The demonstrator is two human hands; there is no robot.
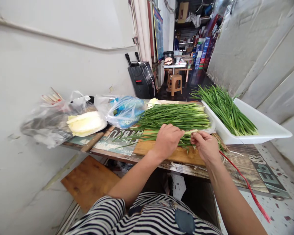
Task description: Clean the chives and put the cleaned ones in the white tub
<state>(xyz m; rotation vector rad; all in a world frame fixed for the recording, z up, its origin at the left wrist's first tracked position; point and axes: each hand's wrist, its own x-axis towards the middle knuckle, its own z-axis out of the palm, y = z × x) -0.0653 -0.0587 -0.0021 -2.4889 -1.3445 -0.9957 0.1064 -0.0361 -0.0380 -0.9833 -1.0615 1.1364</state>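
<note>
My left hand (168, 139) is closed around a few green chives, whose pale stem ends (188, 132) stick out to its right. At those pale ends, my right hand (205, 145) pinches with thumb and fingertips. Both hands are above a wooden board (147, 148) at the table's near edge. Just beyond them lies a large pile of green chives (173, 116), stems to the right. More chives (231, 112) rest in a white tray (271, 129) on the right.
A napa cabbage (87, 123), a blue-and-clear plastic bag (127, 109) and a knife-like wooden handle (92, 142) are on the left. Red ribbon (251, 189) hangs over the right front edge. Behind stand a black speaker (142, 78) and a brown stool (175, 84).
</note>
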